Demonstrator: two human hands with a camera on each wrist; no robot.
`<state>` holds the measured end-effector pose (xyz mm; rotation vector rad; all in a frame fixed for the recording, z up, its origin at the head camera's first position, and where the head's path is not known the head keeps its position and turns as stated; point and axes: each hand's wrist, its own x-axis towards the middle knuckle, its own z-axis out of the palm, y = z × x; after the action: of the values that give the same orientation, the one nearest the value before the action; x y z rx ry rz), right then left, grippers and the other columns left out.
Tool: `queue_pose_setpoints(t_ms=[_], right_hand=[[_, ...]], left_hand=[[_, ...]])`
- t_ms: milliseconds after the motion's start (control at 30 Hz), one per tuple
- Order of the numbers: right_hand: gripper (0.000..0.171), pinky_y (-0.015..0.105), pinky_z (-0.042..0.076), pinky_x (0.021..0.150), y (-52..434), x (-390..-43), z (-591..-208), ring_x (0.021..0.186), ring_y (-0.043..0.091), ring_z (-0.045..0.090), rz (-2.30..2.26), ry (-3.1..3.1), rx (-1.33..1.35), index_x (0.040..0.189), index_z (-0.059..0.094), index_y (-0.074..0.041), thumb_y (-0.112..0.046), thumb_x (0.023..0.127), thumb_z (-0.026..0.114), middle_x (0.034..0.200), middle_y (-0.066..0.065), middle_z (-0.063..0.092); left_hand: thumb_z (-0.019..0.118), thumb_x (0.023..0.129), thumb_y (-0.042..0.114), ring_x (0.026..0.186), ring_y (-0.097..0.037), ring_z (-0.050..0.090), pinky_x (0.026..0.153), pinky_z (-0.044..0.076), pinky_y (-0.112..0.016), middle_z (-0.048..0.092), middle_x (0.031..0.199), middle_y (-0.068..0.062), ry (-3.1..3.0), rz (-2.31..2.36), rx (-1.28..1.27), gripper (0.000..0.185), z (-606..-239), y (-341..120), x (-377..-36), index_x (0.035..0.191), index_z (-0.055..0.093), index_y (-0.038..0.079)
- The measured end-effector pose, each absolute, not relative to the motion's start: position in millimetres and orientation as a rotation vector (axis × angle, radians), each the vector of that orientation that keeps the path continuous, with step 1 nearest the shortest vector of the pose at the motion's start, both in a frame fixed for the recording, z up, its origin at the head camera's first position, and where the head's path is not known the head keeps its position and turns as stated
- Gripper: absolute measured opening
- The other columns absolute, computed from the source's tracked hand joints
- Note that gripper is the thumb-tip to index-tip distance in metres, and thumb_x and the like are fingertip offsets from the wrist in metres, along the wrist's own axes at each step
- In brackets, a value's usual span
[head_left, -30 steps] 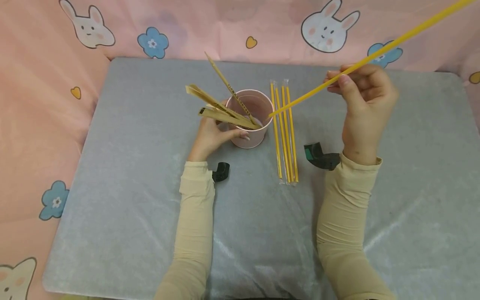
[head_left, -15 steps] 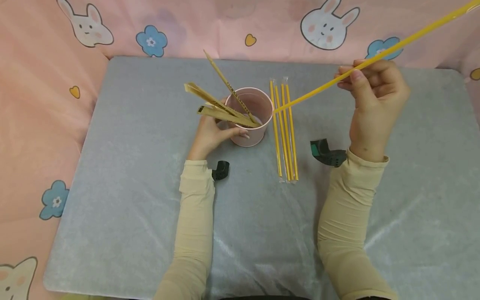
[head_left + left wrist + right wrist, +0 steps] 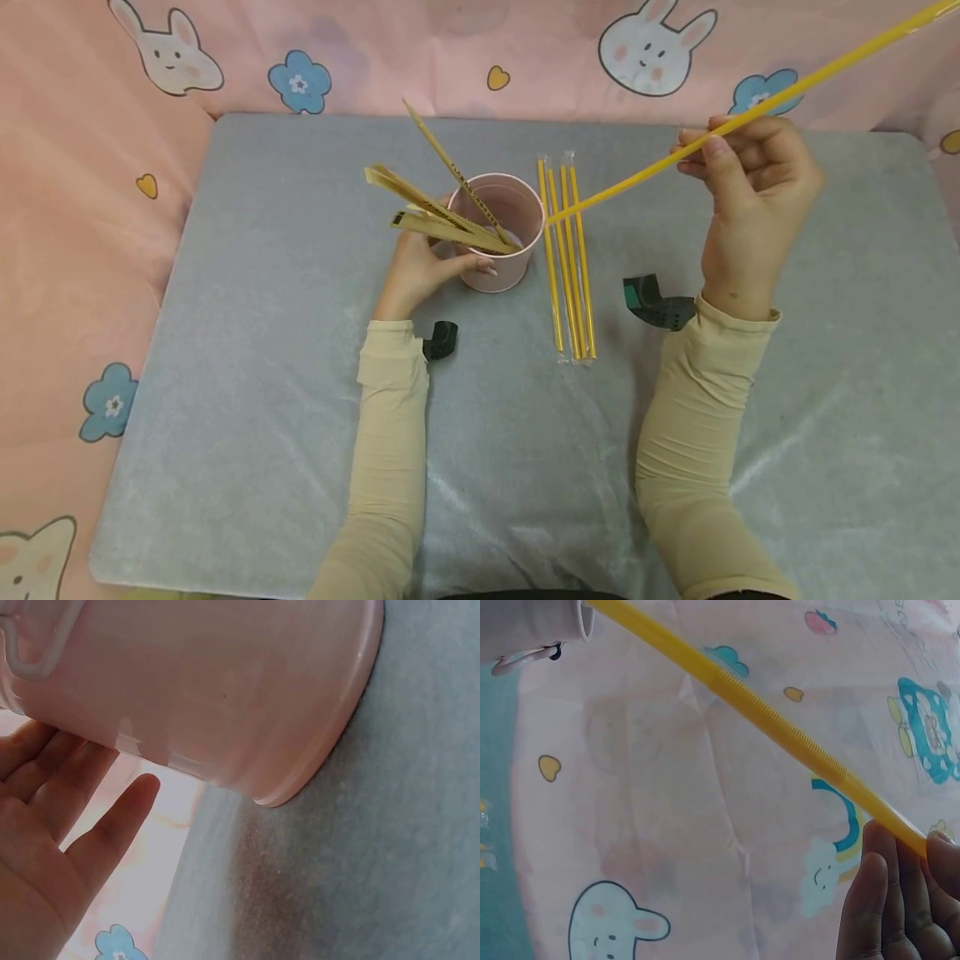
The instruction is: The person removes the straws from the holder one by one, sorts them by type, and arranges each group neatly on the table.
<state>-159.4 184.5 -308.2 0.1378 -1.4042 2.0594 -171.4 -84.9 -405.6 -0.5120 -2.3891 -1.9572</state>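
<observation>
I'm pinching the straw (image 3: 660, 164) in curled right hand (image 3: 753, 204) fingers, its axis slanting down-left to the cup (image 3: 501, 250) rim, left hand (image 3: 420, 271) lightly cupping the cup.

Grey mat (image 3: 247, 350) spread flat, ringed on the far side and both flanks by a pink cloth (image 3: 82, 217) printed with white rabbits, blue flowers and small yellow hearts. Four wrapped yellow straws (image 3: 568, 258) laid side by side on the mat, running front to back. Same printed cloth (image 3: 690, 847) across the background of the right wrist view, with a rabbit low at the left.
</observation>
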Motion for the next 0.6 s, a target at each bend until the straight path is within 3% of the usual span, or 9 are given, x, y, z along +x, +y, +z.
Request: queue_pose_setpoints(t_ms=[233, 600], right_hand=[[0.017, 0.034, 0.056, 0.066, 187.0, -159.3, -308.7, 0.068, 0.035, 0.063, 2.059, -1.409, 0.125, 0.085, 0.057, 0.023, 0.013, 0.077, 0.068, 0.074, 0.027, 0.063], [0.022, 0.034, 0.056, 0.062, 192.2, -161.1, -311.5, 0.063, 0.034, 0.062, 2.053, -1.433, 0.123, 0.080, 0.056, 0.025, 0.013, 0.072, 0.073, 0.070, 0.026, 0.062]], left_hand=[[0.086, 0.064, 0.002, 0.098, -0.018, 0.056, 0.093, 0.045, -0.029, 0.061, 0.108, -0.014, -2.413, -1.947, -0.504, 0.069, -405.5, -85.6, -170.7, 0.126, 0.056, -0.001], [0.086, 0.064, 0.001, 0.094, -0.017, 0.057, 0.093, 0.046, -0.028, 0.060, 0.105, -0.013, -2.398, -1.971, -0.500, 0.068, -405.8, -85.3, -170.2, 0.126, 0.056, -0.001]])
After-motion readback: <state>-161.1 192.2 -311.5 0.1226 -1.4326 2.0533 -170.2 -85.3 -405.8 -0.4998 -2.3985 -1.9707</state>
